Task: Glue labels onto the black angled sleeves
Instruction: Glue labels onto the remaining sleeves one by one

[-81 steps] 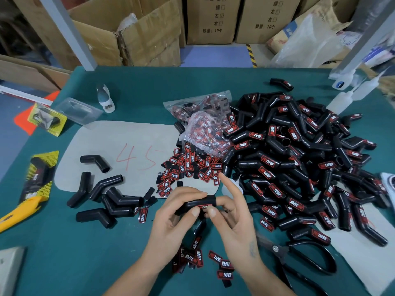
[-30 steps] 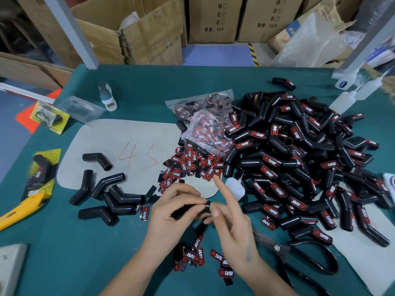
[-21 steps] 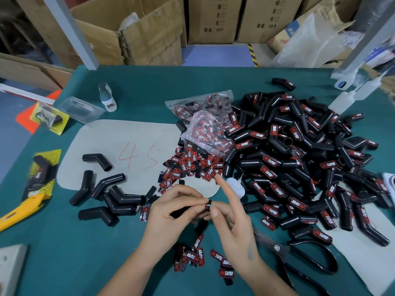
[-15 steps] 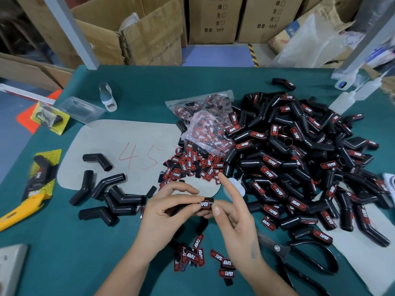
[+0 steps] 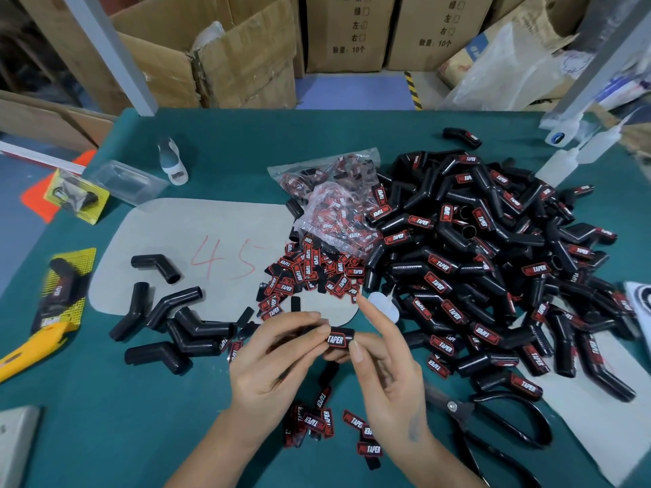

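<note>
Left hand (image 5: 271,361) gripped one black angled sleeve (image 5: 340,341) at mid-worktop, fingers curled over its top and thumb beneath, so the end with its red-and-black label (image 5: 335,339) stuck out toward the other hand. That hold probably kept the label face up and steady for pressing while the glue took. Far to the left of that hand lay a yellow utility knife (image 5: 26,350), and nearer, just left of its knuckles, a small cluster of unlabelled sleeves (image 5: 179,325) sat partly on a grey mat (image 5: 211,241) marked 45. Loose labels (image 5: 310,272) were heaped just beyond both hands, with a few more labels (image 5: 327,422) between the wrists. Right hand (image 5: 391,378) pinched the sleeve's labelled end with thumb and lower fingers, its index finger raised clear. To the right of it spread a large pile of labelled sleeves (image 5: 493,269), crowding that side, and black scissors (image 5: 493,427) lay close by the right wrist. Bare green worktop (image 5: 105,417) near the left forearm looked like the freest room; the worktop's near edge was out of view.
</note>
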Action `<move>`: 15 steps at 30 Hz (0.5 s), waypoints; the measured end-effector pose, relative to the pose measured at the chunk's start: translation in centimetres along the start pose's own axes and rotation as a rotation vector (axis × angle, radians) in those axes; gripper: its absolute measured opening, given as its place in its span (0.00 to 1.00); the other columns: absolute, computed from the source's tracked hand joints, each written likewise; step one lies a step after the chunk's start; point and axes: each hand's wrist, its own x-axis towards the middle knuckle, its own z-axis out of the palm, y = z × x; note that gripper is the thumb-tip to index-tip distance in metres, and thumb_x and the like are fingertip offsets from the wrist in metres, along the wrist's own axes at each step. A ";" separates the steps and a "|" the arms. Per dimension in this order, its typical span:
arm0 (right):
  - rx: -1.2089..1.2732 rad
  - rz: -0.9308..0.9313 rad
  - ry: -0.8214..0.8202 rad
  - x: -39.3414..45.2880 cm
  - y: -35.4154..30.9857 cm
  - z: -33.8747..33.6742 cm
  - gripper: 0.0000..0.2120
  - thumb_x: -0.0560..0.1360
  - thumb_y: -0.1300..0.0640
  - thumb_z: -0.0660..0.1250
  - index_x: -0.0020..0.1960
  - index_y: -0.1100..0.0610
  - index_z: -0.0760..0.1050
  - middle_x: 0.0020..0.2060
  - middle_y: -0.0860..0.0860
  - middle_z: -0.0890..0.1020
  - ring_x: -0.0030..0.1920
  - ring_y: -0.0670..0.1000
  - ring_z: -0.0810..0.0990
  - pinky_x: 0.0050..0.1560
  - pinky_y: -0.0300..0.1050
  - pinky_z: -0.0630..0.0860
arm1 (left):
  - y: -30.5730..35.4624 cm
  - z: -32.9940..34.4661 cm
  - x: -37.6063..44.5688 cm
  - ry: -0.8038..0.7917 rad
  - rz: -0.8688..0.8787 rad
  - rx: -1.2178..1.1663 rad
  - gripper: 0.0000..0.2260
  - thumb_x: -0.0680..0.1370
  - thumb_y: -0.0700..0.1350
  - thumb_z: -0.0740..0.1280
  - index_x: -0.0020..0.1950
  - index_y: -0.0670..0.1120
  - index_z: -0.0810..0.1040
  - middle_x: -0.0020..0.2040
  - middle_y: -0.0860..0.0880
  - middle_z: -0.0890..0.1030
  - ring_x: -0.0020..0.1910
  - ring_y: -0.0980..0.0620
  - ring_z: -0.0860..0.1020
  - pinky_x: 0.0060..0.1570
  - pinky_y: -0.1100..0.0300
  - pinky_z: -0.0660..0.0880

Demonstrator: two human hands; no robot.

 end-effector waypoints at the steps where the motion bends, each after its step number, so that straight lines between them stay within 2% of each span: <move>1: -0.029 -0.017 0.001 0.0 0.1 -0.1 0.22 0.86 0.54 0.62 0.80 0.47 0.66 0.50 0.46 0.87 0.53 0.51 0.87 0.59 0.40 0.79 | -0.1 0.1 -0.1 -0.006 0.029 0.015 0.10 0.80 0.35 0.73 0.61 0.38 0.85 0.64 0.47 0.81 0.59 0.46 0.84 0.58 0.56 0.80; 5: -0.176 -0.111 0.039 0.1 -0.1 -0.1 0.20 0.85 0.52 0.65 0.76 0.39 0.69 0.53 0.40 0.86 0.55 0.46 0.86 0.59 0.42 0.80 | -0.5 -0.2 0.0 -0.034 0.164 0.096 0.14 0.85 0.39 0.67 0.71 0.41 0.78 0.68 0.43 0.79 0.63 0.45 0.82 0.61 0.54 0.79; 8: -0.262 -0.354 0.189 0.9 -0.3 -1.4 0.14 0.85 0.53 0.66 0.68 0.40 0.75 0.58 0.35 0.80 0.56 0.41 0.82 0.54 0.36 0.79 | -0.6 -0.8 0.4 -0.038 0.178 0.025 0.19 0.88 0.45 0.58 0.80 0.46 0.71 0.74 0.42 0.73 0.68 0.36 0.78 0.66 0.44 0.76; 9: -0.301 -0.417 0.264 1.3 -0.3 -2.4 0.11 0.85 0.54 0.67 0.64 0.43 0.77 0.59 0.35 0.79 0.56 0.42 0.81 0.54 0.36 0.78 | -0.8 -1.2 0.7 0.015 0.143 0.041 0.20 0.88 0.45 0.57 0.80 0.48 0.71 0.75 0.44 0.72 0.69 0.35 0.77 0.67 0.43 0.75; 11: -0.336 -0.459 0.448 2.5 0.0 -4.8 0.11 0.83 0.58 0.68 0.63 0.47 0.79 0.59 0.37 0.79 0.56 0.45 0.80 0.54 0.40 0.79 | -2.0 -2.8 1.5 0.150 -0.009 0.200 0.17 0.87 0.44 0.58 0.75 0.47 0.77 0.72 0.50 0.73 0.68 0.39 0.76 0.65 0.45 0.74; 13: -0.261 -0.390 0.631 3.9 -0.1 -6.7 0.17 0.82 0.60 0.70 0.65 0.42 0.79 0.58 0.38 0.81 0.56 0.47 0.81 0.57 0.41 0.80 | -3.9 -5.0 2.5 0.225 -0.205 0.414 0.14 0.86 0.44 0.61 0.68 0.49 0.82 0.67 0.55 0.75 0.66 0.45 0.74 0.61 0.47 0.75; 15: -0.269 -0.283 0.737 5.4 0.2 -8.1 0.14 0.83 0.58 0.70 0.63 0.41 0.79 0.57 0.37 0.82 0.57 0.43 0.82 0.59 0.39 0.79 | -5.6 -6.9 3.0 0.185 -0.313 0.619 0.12 0.83 0.42 0.65 0.64 0.50 0.84 0.62 0.51 0.77 0.62 0.44 0.73 0.62 0.54 0.71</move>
